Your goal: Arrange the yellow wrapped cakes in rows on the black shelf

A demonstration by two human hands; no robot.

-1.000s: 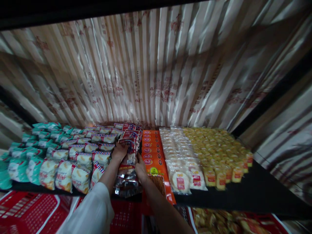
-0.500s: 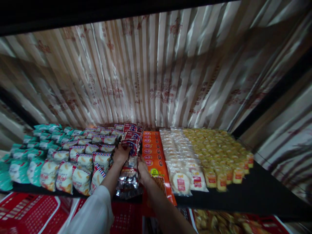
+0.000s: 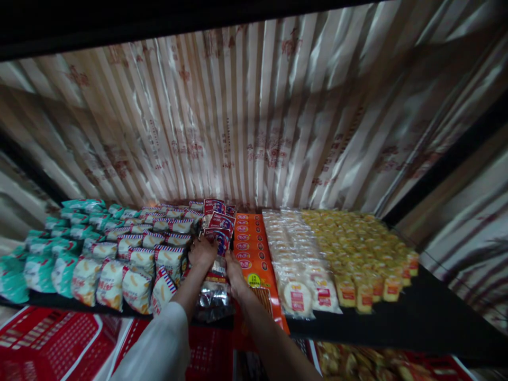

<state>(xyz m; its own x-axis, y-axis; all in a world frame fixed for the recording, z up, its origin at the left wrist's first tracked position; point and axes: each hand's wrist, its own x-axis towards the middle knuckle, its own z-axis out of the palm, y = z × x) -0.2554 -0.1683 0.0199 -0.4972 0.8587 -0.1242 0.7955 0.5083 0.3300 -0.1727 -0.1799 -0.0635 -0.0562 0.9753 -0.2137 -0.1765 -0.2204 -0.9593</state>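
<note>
A row of dark red and blue snack packets [image 3: 219, 222] with clear lower parts stands on the shelf, one behind another. My left hand [image 3: 203, 252] is closed on the left side of the front packet, its fingers lying over the printed top. At the right edge of that same packet, my right hand [image 3: 235, 276] grips with the thumb uppermost; its other fingers are partly hidden. Silvery clear wrapping [image 3: 214, 299] shows below and between my wrists. Close to my right hand lies an orange snack pack [image 3: 257, 259] with round logos.
White striped bags [image 3: 137, 288] and teal bags [image 3: 63, 272] fill the left of the black shelf [image 3: 431, 312]. Round white crackers [image 3: 297, 299] and small yellow packets [image 3: 365, 291] stand to the right. Red baskets [image 3: 51, 338] sit below; striped fabric [image 3: 246, 106] hangs behind.
The view has shifted slightly, so the goods appear a little farther right. Both hands stay at the front dark red packet, which leans a bit differently.
</note>
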